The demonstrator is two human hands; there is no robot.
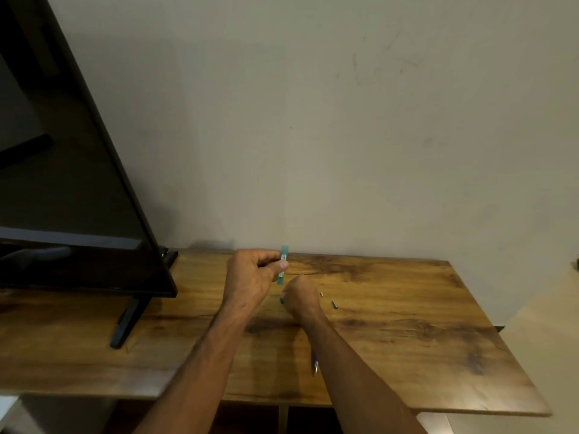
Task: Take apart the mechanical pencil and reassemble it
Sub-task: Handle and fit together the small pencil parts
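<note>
Centrally, against a plain wall (344, 136), a wooden tabletop (407, 308) carries a dark screen (62, 183) on its stand at far left. Both forearms reach in from the near edge and meet just right of the screen.

The left hand (250, 277) is raised above the far part of the tabletop. Its grip is closed round the teal pencil barrel (284, 251), which stands roughly upright between thumb and fingers, its top clear of the hand. The right hand (302, 300) sits just below and to the right, fingers curled. Its grip appears to pinch a small green piece (282, 300) that peeps out at its left edge, close under the barrel's lower end.

A slim pen-like object (315, 366) lies near the right forearm, partly hidden by it. Just right of the right hand lie a short metal part (334, 304) and a smaller speck-like part (321, 294), both loose on the wood.

Judged stage: the pencil is in pieces, and the green piece is either just off the barrel or about to go back on; which cannot be told. The next move calls for a steady barrel, and for the green piece to be lined up with its lower end. The loose parts are small and could easily roll or be brushed away.
</note>
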